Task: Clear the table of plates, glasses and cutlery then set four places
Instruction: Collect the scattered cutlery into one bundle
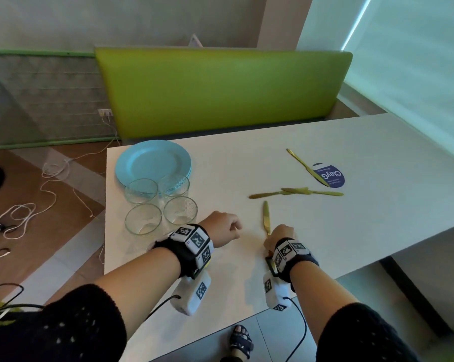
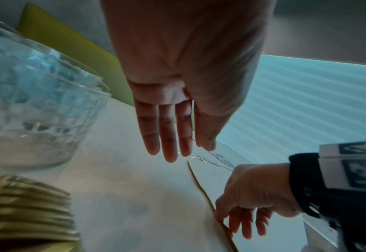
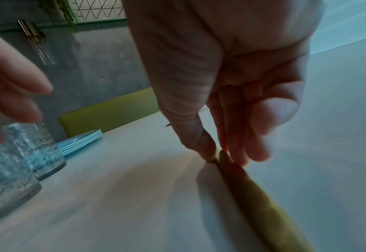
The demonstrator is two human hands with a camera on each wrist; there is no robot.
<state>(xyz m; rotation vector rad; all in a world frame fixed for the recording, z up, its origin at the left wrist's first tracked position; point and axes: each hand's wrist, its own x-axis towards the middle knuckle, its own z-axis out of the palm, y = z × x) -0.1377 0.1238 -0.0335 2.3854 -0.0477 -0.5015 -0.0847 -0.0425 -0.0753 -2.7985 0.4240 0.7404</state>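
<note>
My right hand (image 1: 280, 234) pinches the handle of a gold knife (image 1: 266, 216) that lies on the white table (image 1: 377, 205) near the front edge; thumb and fingertips (image 3: 207, 153) close on it at the table surface. My left hand (image 1: 227, 228) hovers just left of it with straight, relaxed fingers (image 2: 167, 139), holding nothing. Three more gold knives lie farther back: one (image 1: 305, 165) over a blue sticker, and two overlapping (image 1: 293, 192). A stack of light blue plates (image 1: 152, 160) sits at the far left, with several clear glasses (image 1: 180, 210) in front of it.
A green bench back (image 1: 220, 92) stands behind the table. White cables (image 1: 37, 194) trail over the floor to the left. A blue round sticker (image 1: 333, 176) is on the tabletop. My sandalled foot (image 1: 241, 340) shows below the near edge.
</note>
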